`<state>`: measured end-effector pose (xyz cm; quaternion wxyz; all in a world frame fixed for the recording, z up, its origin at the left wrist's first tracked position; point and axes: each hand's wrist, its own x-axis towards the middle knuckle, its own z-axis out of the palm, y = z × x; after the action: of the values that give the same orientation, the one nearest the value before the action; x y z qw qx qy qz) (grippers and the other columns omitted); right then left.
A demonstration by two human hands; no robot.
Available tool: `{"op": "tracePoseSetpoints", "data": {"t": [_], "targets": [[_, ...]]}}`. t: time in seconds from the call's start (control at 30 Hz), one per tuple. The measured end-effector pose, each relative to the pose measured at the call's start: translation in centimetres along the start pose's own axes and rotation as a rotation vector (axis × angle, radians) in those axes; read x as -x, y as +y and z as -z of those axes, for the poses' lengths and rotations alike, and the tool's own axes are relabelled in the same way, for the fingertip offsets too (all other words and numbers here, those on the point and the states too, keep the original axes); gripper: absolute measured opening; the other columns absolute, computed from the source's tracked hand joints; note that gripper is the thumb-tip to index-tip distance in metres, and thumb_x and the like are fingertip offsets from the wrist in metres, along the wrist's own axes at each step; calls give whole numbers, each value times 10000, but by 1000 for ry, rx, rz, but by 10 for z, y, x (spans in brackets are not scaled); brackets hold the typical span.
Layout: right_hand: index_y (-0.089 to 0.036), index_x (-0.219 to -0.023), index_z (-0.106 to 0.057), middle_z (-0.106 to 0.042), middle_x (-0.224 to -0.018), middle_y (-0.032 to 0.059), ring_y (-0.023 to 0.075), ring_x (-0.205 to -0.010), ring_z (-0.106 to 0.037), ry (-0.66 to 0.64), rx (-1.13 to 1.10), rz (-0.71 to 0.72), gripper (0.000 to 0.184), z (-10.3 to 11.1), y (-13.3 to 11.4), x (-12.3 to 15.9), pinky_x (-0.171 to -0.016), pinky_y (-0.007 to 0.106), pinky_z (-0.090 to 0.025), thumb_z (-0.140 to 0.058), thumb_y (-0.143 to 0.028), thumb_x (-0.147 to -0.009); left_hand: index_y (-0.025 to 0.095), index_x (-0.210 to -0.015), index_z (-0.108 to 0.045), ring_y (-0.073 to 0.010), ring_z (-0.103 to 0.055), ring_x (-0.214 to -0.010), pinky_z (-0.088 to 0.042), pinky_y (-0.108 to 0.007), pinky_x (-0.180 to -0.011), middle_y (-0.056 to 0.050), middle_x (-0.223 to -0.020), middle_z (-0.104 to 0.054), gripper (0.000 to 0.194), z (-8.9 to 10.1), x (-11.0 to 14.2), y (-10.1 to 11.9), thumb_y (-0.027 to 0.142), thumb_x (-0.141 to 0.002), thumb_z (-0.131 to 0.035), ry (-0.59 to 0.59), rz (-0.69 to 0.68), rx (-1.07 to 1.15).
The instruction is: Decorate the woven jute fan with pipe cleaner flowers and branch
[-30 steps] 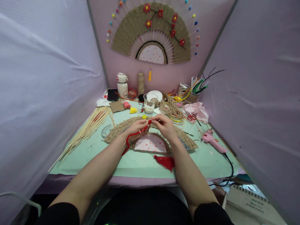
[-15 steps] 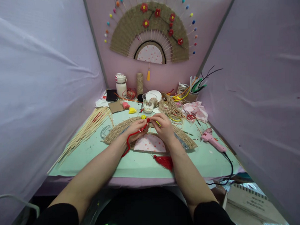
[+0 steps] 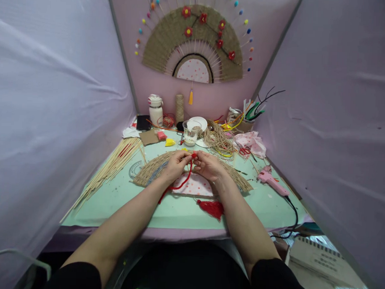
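Note:
Over a woven twine fan (image 3: 150, 166) on the table, my two hands meet at the curled end of a red pipe cleaner (image 3: 189, 174). My left hand (image 3: 176, 164) pinches it between thumb and fingertips. From the other side, my right hand (image 3: 209, 165) grips the small red curl, its fingers bent. The loose length hangs between my hands and trails left across the fan's dotted white half-round centre (image 3: 195, 186). Below the fan lies a red tassel (image 3: 211, 209). A small yellow piece (image 3: 184, 149) shows partly behind my left fingers.
Thin bamboo sticks (image 3: 112, 167) lie at left beside a protractor (image 3: 135, 168). A pink glue gun (image 3: 271, 181) with a black cord rests at right, near red scissors (image 3: 243, 151). Behind are a plastic cup (image 3: 190, 138), twine (image 3: 219, 139) and a white bottle (image 3: 155, 110).
My hands have turned about the red curl, which has shifted slightly right. The loose length, earlier along my left hand, now hangs down between both hands.

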<state>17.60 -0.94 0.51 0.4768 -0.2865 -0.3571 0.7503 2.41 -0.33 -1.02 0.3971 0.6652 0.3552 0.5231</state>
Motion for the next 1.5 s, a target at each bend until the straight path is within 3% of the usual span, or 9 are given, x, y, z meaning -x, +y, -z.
{"op": "tracePoseSetpoints", "data": {"t": [0.47,0.73,0.9,1.1,1.23,1.4,1.5], "targets": [[-173,-751,-552,-513,-626,-53,48,-516,-426,-65,-52,-36,299,-1,4,-3,-453,173,-322,-802,-282,-628,173,-762,-594,-142,-490,-720,-377,-250,-711,-13,-750,-575,184,-3,2,1,323,-835,-515,-1,-20,-65],[-181,-789,-571,-534,-630,-45,51,-515,-454,7,-40,-15,338,-2,7,-5,-448,170,-342,-777,-411,-652,169,-745,-569,-124,-463,-672,-367,-239,-670,5,-706,-542,198,-7,1,4,337,-834,-517,21,13,19],[-170,-712,-565,-510,-566,-57,46,-482,-429,34,-19,15,313,-4,10,-6,-428,168,-316,-801,-355,-621,163,-724,-567,-116,-458,-669,-370,-233,-665,9,-698,-540,207,-6,2,2,339,-828,-536,8,32,38],[-177,-770,-600,-557,-628,-32,52,-510,-471,103,12,55,397,-7,9,-8,-443,172,-335,-773,-495,-609,160,-791,-582,-95,-494,-642,-395,-225,-634,12,-711,-571,270,-9,-3,-10,424,-763,-632,52,206,353],[-179,-786,-612,-549,-635,-26,59,-539,-492,105,105,123,424,-8,11,-8,-488,178,-371,-731,-555,-629,151,-760,-573,-81,-515,-615,-404,-210,-595,10,-682,-583,368,-9,-5,-5,462,-655,-738,33,327,618],[-181,-778,-621,-514,-594,-45,52,-506,-437,146,223,215,395,-8,16,-9,-461,169,-312,-721,-537,-641,156,-791,-601,-74,-533,-628,-405,-193,-565,5,-719,-610,337,-5,-3,9,402,-640,-774,45,422,730],[-165,-776,-638,-549,-609,-27,52,-493,-414,142,304,180,405,-7,17,-8,-435,173,-270,-695,-549,-662,161,-826,-605,-83,-562,-657,-433,-203,-598,3,-741,-623,320,-4,-3,8,370,-652,-775,35,435,768]]}}
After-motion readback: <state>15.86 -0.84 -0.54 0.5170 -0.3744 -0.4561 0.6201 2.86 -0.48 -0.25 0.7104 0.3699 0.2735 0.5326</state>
